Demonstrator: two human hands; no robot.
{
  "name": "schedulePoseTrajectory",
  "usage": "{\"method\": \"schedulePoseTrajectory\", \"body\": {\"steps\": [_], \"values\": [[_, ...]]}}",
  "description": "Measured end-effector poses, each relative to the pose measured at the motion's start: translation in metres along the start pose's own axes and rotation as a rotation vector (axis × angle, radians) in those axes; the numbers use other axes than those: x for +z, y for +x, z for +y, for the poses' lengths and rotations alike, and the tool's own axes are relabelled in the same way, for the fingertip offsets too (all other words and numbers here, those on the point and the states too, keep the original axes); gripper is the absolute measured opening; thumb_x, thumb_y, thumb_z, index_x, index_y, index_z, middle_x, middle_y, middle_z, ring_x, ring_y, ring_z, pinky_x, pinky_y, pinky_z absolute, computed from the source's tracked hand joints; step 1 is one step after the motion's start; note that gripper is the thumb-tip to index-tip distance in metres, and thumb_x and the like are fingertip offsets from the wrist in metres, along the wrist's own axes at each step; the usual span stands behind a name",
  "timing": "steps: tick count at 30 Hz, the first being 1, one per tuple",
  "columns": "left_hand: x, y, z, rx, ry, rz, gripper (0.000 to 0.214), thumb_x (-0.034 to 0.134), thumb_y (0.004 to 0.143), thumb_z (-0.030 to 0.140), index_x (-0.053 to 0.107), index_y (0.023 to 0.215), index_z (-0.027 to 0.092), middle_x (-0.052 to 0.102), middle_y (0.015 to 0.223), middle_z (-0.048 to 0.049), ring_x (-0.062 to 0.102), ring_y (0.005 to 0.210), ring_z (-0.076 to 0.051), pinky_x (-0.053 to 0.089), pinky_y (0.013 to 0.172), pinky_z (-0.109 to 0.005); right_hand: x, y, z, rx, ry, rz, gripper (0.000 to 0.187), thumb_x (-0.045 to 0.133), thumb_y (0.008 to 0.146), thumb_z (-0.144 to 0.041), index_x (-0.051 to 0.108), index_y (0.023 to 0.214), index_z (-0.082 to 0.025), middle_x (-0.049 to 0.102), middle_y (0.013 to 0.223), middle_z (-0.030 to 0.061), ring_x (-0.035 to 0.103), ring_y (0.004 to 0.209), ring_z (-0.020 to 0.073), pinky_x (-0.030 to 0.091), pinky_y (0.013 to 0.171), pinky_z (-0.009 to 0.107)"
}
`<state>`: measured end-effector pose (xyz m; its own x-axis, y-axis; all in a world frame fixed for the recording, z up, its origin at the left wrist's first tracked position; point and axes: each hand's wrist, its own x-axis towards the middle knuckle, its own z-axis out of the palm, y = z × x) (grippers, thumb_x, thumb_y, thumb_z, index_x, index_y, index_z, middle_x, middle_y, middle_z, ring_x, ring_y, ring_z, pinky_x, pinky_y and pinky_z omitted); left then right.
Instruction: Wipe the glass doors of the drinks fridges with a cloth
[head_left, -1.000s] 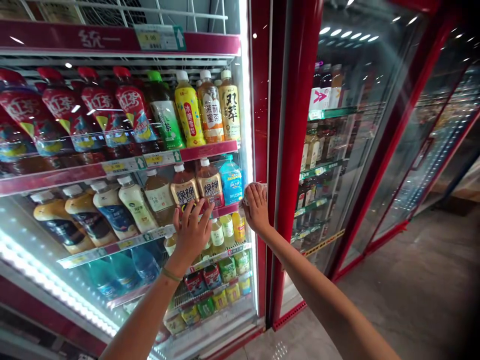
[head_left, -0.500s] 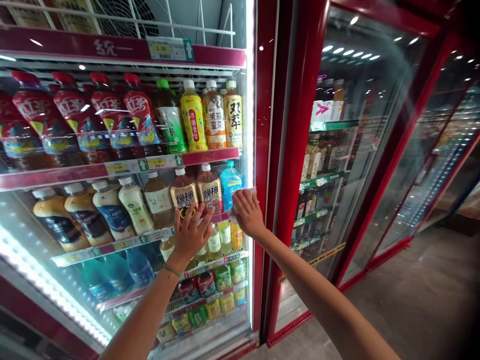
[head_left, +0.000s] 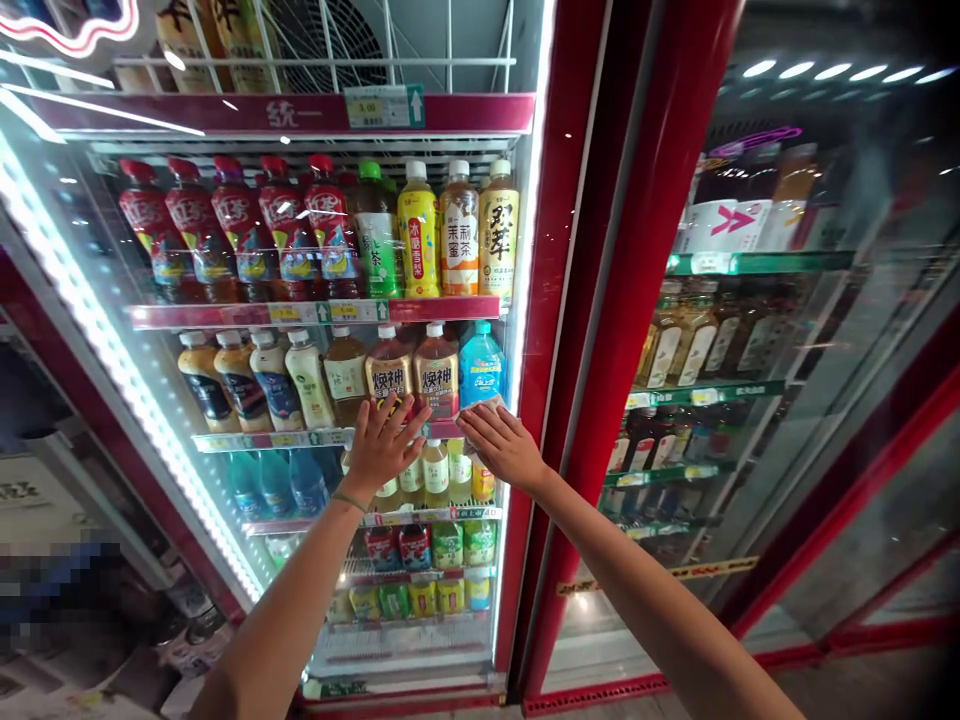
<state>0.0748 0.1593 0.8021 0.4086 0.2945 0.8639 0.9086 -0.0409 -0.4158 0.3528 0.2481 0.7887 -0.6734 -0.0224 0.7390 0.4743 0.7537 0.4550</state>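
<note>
My left hand point(head_left: 384, 445) lies with fingers spread against the glass door of a lit drinks fridge, in front of two brown bottles point(head_left: 436, 372). A band circles that wrist. My right hand point(head_left: 501, 440) presses a pale, thin cloth point(head_left: 480, 405) flat on the same glass, near the door's right side. Only the cloth's upper edge shows; the fingers cover the rest. Behind the cloth, inside the fridge, stands a blue bottle point(head_left: 482, 362).
Red-capped bottles point(head_left: 281, 225) and other drinks fill the shelves behind the glass. A red door frame point(head_left: 577, 250) runs down the right of this fridge. Beyond it is another glass-fronted fridge point(head_left: 675, 600). Stacked goods point(head_left: 150, 650) are at the lower left.
My right hand has moved down the glass a little relative to the bottles, its fingers now pointing more to the left. The left hand stays spread on the glass. The view has turned left.
</note>
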Motion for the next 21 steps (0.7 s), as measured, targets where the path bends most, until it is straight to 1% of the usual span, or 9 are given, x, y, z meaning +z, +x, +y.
{"method": "schedulePoseTrajectory", "body": {"steps": [3, 6, 7, 10, 12, 13, 17, 19, 21], "values": [[-0.001, 0.000, 0.001, -0.007, 0.007, -0.010, 0.053, 0.066, 0.093, 0.045, 0.057, 0.145, 0.039, 0.062, 0.146, -0.0038, 0.050, 0.143, -0.028, 0.011, 0.131, -0.051, -0.003, -0.001, 0.004, -0.005, -0.011, -0.013, 0.069, 0.048, 0.104, -0.025, 0.017, 0.166, -0.028, 0.040, 0.164, -0.0015, 0.033, 0.155, 0.0196, 0.025, 0.132, 0.045], [-0.001, 0.000, 0.002, -0.001, -0.022, 0.013, 0.056, 0.066, 0.093, 0.042, 0.055, 0.148, 0.038, 0.061, 0.147, -0.0047, 0.048, 0.146, -0.030, 0.012, 0.130, -0.053, -0.014, 0.015, 0.021, 0.036, -0.034, 0.021, 0.072, 0.048, 0.104, -0.027, 0.011, 0.167, -0.029, 0.038, 0.166, -0.0021, 0.030, 0.156, 0.0201, 0.022, 0.133, 0.044], [-0.001, 0.001, 0.003, 0.009, -0.036, 0.033, 0.058, 0.067, 0.093, 0.041, 0.053, 0.150, 0.037, 0.061, 0.148, -0.0055, 0.045, 0.148, -0.030, 0.013, 0.130, -0.054, -0.018, 0.025, 0.028, 0.100, -0.045, 0.054, 0.074, 0.048, 0.104, -0.027, 0.009, 0.167, -0.029, 0.036, 0.167, -0.0012, 0.028, 0.157, 0.0219, 0.021, 0.133, 0.047], [-0.002, 0.003, 0.004, 0.039, -0.062, 0.080, 0.064, 0.067, 0.093, 0.037, 0.047, 0.154, 0.032, 0.061, 0.147, -0.0086, 0.033, 0.155, -0.031, 0.014, 0.130, -0.057, -0.028, 0.056, 0.042, 0.403, -0.105, 0.185, 0.075, 0.044, 0.105, -0.027, 0.004, 0.167, -0.028, 0.026, 0.171, 0.0013, 0.018, 0.160, 0.0289, 0.017, 0.133, 0.056], [-0.004, 0.005, 0.005, 0.048, -0.062, 0.090, 0.065, 0.067, 0.094, 0.037, 0.046, 0.155, 0.030, 0.061, 0.148, -0.0096, 0.028, 0.157, -0.030, 0.014, 0.130, -0.058, -0.027, 0.064, 0.039, 0.484, -0.135, 0.216, 0.074, 0.042, 0.105, -0.028, 0.002, 0.167, -0.028, 0.024, 0.172, 0.0014, 0.015, 0.160, 0.0305, 0.014, 0.132, 0.059], [-0.004, 0.006, 0.005, 0.049, -0.064, 0.089, 0.064, 0.066, 0.094, 0.037, 0.046, 0.155, 0.029, 0.060, 0.149, -0.0097, 0.028, 0.157, -0.030, 0.015, 0.130, -0.058, -0.025, 0.063, 0.035, 0.459, -0.137, 0.196, 0.075, 0.043, 0.105, -0.029, 0.002, 0.167, -0.029, 0.027, 0.171, 0.0009, 0.016, 0.160, 0.0299, 0.013, 0.132, 0.059], [-0.005, 0.006, 0.006, 0.052, -0.079, 0.066, 0.063, 0.063, 0.096, 0.036, 0.044, 0.156, 0.030, 0.054, 0.154, -0.0089, 0.031, 0.156, -0.031, 0.012, 0.131, -0.059, -0.020, 0.035, 0.024, 0.189, -0.116, 0.004, 0.075, 0.048, 0.104, -0.032, 0.007, 0.166, -0.036, 0.039, 0.165, -0.0042, 0.029, 0.157, 0.0231, 0.016, 0.134, 0.050], [-0.003, 0.006, 0.006, 0.055, -0.082, 0.056, 0.064, 0.063, 0.097, 0.036, 0.043, 0.157, 0.031, 0.052, 0.156, -0.0089, 0.032, 0.155, -0.032, 0.010, 0.130, -0.060, -0.022, 0.027, 0.026, 0.203, -0.134, -0.013, 0.074, 0.048, 0.104, -0.033, 0.008, 0.166, -0.037, 0.040, 0.165, -0.0044, 0.031, 0.156, 0.0233, 0.017, 0.133, 0.050], [0.000, 0.005, 0.006, 0.055, -0.100, 0.054, 0.065, 0.064, 0.096, 0.036, 0.042, 0.157, 0.031, 0.052, 0.156, -0.0093, 0.033, 0.155, -0.033, 0.008, 0.130, -0.060, -0.024, 0.030, 0.030, 0.336, -0.156, 0.053, 0.074, 0.048, 0.104, -0.031, 0.007, 0.166, -0.035, 0.036, 0.167, -0.0021, 0.026, 0.157, 0.0266, 0.016, 0.133, 0.056]]}}
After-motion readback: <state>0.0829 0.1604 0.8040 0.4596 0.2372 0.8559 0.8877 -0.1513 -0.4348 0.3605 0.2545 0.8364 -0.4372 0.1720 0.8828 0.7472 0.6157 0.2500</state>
